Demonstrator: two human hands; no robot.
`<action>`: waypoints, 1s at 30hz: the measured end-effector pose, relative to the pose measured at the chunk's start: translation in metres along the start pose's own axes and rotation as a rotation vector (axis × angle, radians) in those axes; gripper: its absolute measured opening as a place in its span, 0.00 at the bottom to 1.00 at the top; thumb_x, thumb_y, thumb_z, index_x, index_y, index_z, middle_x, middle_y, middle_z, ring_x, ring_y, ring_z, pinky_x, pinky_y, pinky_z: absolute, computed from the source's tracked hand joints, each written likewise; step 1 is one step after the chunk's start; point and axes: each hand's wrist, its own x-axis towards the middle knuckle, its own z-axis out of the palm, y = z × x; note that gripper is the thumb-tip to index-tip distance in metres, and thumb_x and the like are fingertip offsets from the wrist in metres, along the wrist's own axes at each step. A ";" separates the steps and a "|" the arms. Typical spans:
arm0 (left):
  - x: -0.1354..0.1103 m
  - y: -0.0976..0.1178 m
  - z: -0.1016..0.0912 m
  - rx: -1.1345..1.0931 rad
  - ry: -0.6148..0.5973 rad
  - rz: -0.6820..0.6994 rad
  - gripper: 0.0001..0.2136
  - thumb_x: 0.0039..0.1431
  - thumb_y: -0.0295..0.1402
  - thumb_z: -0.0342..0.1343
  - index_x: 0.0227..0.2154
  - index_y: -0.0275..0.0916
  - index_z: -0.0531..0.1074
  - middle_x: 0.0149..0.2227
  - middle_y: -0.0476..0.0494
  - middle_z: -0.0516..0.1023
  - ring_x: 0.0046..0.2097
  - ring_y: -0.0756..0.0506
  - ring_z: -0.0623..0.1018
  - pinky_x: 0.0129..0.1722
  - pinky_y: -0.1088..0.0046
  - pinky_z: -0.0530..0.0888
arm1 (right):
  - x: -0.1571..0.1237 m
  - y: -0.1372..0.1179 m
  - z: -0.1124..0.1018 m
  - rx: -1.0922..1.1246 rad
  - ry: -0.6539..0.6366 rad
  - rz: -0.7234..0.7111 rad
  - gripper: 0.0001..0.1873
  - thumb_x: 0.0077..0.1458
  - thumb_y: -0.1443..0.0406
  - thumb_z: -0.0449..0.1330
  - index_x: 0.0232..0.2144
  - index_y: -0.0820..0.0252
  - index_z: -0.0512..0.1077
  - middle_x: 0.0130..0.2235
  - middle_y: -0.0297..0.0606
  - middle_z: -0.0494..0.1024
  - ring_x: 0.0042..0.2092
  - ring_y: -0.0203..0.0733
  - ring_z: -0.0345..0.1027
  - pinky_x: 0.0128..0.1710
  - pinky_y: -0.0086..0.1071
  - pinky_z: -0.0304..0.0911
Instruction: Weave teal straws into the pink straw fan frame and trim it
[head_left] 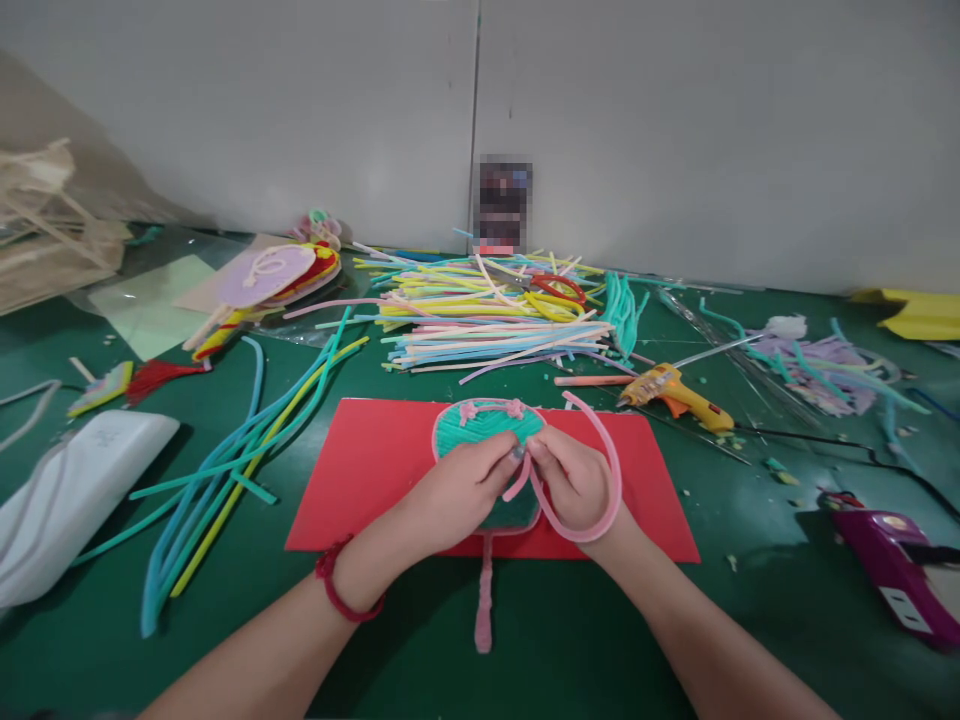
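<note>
Both hands meet over a round fan (459, 428) whose upper part is covered in green pipe cleaners, with pink trim and small pink flower shapes at the top. Its pink handle (484, 600) points toward me. Between my fingertips is a pink pipe cleaner (616, 480), which curls in a wide loop around my right hand, with a short end hanging down. My left hand (469, 482) pinches it near the bend. Closed on the same strip is my right hand (571, 478). Under the fan lies a red sheet (352, 480); my hands hide the fan's middle.
Behind the sheet lies a pile of coloured pipe cleaners (480, 335) with red-handled scissors (559, 288). A yellow glue gun (686, 397) rests to the right, a purple device (892, 570) nearer. Leftward are loose pipe cleaners (247, 460), a white box (90, 490) and a finished-looking fan (266, 275).
</note>
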 end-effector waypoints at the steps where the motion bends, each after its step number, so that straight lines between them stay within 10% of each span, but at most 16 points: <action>1: 0.000 0.000 0.000 0.006 -0.001 0.014 0.13 0.64 0.36 0.37 0.24 0.40 0.57 0.24 0.53 0.62 0.26 0.51 0.63 0.26 0.75 0.60 | 0.000 0.000 0.000 0.001 0.002 -0.004 0.19 0.63 0.61 0.42 0.20 0.57 0.56 0.20 0.30 0.60 0.21 0.33 0.56 0.21 0.27 0.53; 14: 0.000 -0.005 0.004 0.246 0.129 0.079 0.13 0.64 0.35 0.38 0.24 0.40 0.58 0.21 0.53 0.67 0.22 0.51 0.65 0.23 0.76 0.58 | -0.003 -0.006 -0.001 0.129 -0.011 0.158 0.19 0.62 0.59 0.42 0.23 0.56 0.63 0.22 0.33 0.66 0.24 0.36 0.61 0.23 0.29 0.58; 23: 0.000 0.000 0.002 -0.015 0.060 0.047 0.14 0.63 0.36 0.39 0.22 0.40 0.56 0.19 0.54 0.60 0.22 0.52 0.61 0.22 0.77 0.59 | 0.002 -0.003 -0.006 0.389 -0.134 0.227 0.17 0.60 0.57 0.47 0.23 0.58 0.63 0.24 0.32 0.68 0.26 0.34 0.62 0.26 0.28 0.58; 30: 0.000 0.002 0.006 -0.011 0.059 0.056 0.04 0.60 0.32 0.45 0.32 0.40 0.64 0.28 0.51 0.69 0.29 0.51 0.68 0.28 0.76 0.65 | 0.003 -0.003 -0.007 0.290 0.131 0.296 0.13 0.58 0.58 0.50 0.25 0.57 0.66 0.25 0.33 0.72 0.27 0.34 0.64 0.27 0.27 0.60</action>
